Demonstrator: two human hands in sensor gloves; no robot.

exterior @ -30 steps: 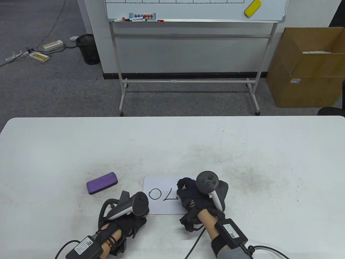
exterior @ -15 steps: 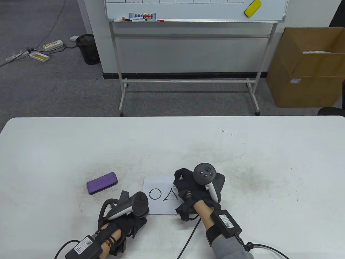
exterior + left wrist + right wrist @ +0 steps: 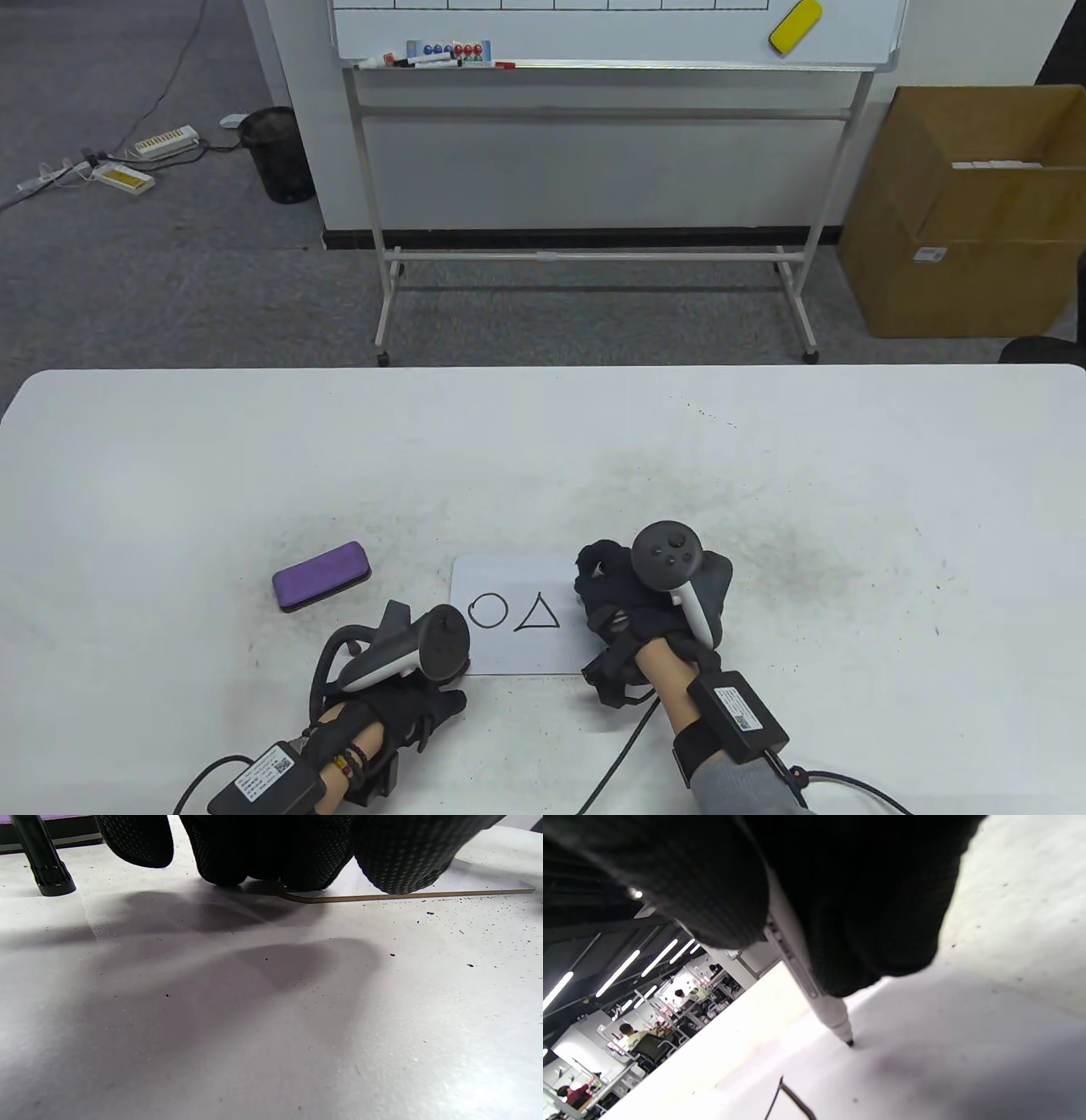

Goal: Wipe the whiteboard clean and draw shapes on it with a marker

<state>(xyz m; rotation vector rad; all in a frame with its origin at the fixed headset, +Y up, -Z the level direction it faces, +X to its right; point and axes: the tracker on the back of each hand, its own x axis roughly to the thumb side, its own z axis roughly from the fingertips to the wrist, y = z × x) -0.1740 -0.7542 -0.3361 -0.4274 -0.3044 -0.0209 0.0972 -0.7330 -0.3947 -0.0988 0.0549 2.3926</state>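
Observation:
A small whiteboard [image 3: 509, 654] lies flat on the table near the front edge. A black circle [image 3: 488, 610] and a black triangle [image 3: 537, 615] are drawn on it. My left hand [image 3: 450, 675] presses its fingertips [image 3: 263, 870] on the board's near left corner [image 3: 424, 894]. My right hand [image 3: 607, 594] is over the board's right edge, just right of the triangle, and grips a white marker [image 3: 806, 976]. The marker's black tip [image 3: 849, 1043] points down at the white surface; contact is unclear. A purple eraser [image 3: 321, 576] lies left of the board, untouched.
The white table [image 3: 764, 475] is smudged with dark dust around the board. A black cap-like piece [image 3: 42, 866] stands by my left fingers. Beyond the table stand a large wheeled whiteboard [image 3: 611, 34] and a cardboard box [image 3: 967, 212].
The triangle went from two strokes to a closed shape. My right hand with the marker then moved right, off the triangle. The left hand stayed put.

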